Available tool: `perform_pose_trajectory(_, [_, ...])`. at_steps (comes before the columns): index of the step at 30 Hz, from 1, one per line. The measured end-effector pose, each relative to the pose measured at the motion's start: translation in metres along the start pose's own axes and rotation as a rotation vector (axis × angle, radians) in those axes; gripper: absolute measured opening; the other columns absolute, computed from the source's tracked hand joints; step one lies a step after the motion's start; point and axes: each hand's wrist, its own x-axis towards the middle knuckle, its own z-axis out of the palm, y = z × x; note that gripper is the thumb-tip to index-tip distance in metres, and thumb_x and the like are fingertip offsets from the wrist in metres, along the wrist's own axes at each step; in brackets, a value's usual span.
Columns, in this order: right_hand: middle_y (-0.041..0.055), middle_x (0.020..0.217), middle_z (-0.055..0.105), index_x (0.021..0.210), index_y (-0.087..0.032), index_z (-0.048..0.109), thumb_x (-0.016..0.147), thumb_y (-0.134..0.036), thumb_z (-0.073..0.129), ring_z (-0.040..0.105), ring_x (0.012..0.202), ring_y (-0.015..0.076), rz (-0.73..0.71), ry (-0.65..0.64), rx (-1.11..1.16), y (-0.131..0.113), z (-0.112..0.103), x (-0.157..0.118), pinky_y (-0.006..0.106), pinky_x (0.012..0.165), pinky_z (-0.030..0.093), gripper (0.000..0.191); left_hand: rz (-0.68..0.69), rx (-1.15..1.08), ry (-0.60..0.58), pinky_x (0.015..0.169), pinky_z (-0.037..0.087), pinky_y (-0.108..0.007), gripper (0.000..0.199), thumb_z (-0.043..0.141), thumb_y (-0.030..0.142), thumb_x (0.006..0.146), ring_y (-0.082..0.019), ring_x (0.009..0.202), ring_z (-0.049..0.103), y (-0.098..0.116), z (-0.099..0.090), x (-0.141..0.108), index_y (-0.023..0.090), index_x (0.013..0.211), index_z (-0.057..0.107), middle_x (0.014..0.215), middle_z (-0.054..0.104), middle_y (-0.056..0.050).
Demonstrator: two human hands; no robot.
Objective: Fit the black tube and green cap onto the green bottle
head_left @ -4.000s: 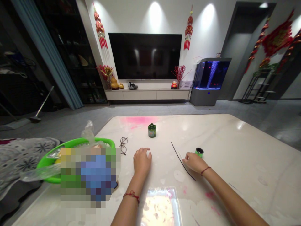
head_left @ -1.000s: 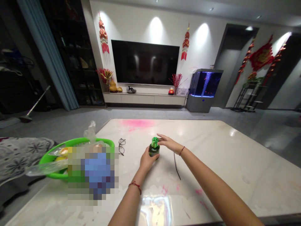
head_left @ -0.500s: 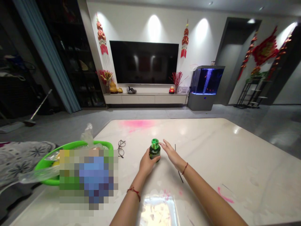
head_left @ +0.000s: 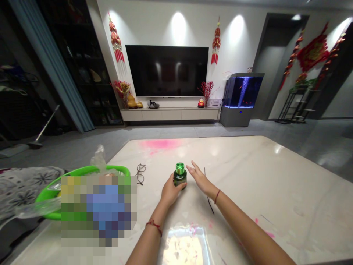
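- Green bottle [head_left: 180, 181], its shiny cap [head_left: 180, 168] on top, stands upright on the pale table [head_left: 264, 173].
- Left hand [head_left: 171, 190] grips the bottle, fingers and thumb clamped around its body.
- Right hand [head_left: 201, 180] is just beside the cap, fingers stretched out, slightly apart.
- Thin black stick [head_left: 211, 206] lies partly hidden behind the right wrist.

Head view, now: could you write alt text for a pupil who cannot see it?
A left hand holds a dark green bottle with a shiny green cap on a pale table, while the right hand is open beside it. A thin black stick lies partly hidden by that hand; glasses and a green basket are farther left.
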Motion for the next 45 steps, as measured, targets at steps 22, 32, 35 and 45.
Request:
perform_pose_trajectory(22, [0.0051, 0.119, 0.058, 0.119, -0.022, 0.051, 0.072, -0.041, 0.053, 0.045, 0.117, 0.0185, -0.029, -0.049, 0.082, 0.006, -0.008, 0.002, 0.034, 0.102, 0.028, 0.05, 0.021, -0.065, -0.068, 0.086, 0.043, -0.032, 0.061, 0.071, 0.03, 0.058, -0.022, 0.102, 0.056, 0.002, 0.009, -0.011, 0.02, 0.114, 0.05, 0.112, 0.061, -0.007])
perform_pose_trajectory(32, [0.0002, 0.056, 0.059, 0.089, -0.015, 0.061, 0.077, -0.039, 0.039, 0.056, 0.062, 0.0167, -0.095, 0.355, -0.165, 0.014, -0.031, 0.008, 0.027, 0.064, 0.042, 0.034, 0.003, -0.058, -0.055, 0.084, 0.043, -0.033, 0.061, 0.072, 0.031, 0.056, -0.024, 0.101, 0.056, 0.004, 0.008, -0.011, 0.02, 0.112, 0.052, 0.111, 0.061, -0.008])
perform_pose_trajectory(35, [0.0025, 0.069, 0.064, 0.09, -0.017, 0.061, 0.079, -0.034, 0.039, 0.058, 0.067, 0.0154, -0.03, 0.321, -0.453, 0.01, -0.04, 0.005, 0.025, 0.062, 0.04, 0.029, -0.003, -0.01, -0.056, 0.083, 0.043, -0.032, 0.06, 0.071, 0.032, 0.058, -0.023, 0.1, 0.057, 0.004, 0.01, -0.01, 0.019, 0.113, 0.051, 0.111, 0.061, -0.008])
perform_pose_trajectory(45, [0.0133, 0.096, 0.066, 0.091, -0.014, 0.063, 0.07, -0.032, 0.058, 0.061, 0.088, 0.0236, 0.281, 0.103, -1.124, 0.029, -0.069, -0.013, 0.027, 0.067, 0.04, 0.028, -0.066, 0.307, 0.103, 0.074, 0.041, -0.028, 0.055, 0.062, 0.048, 0.066, -0.022, 0.093, 0.059, 0.013, 0.02, -0.002, 0.02, 0.112, 0.051, 0.108, 0.062, -0.009])
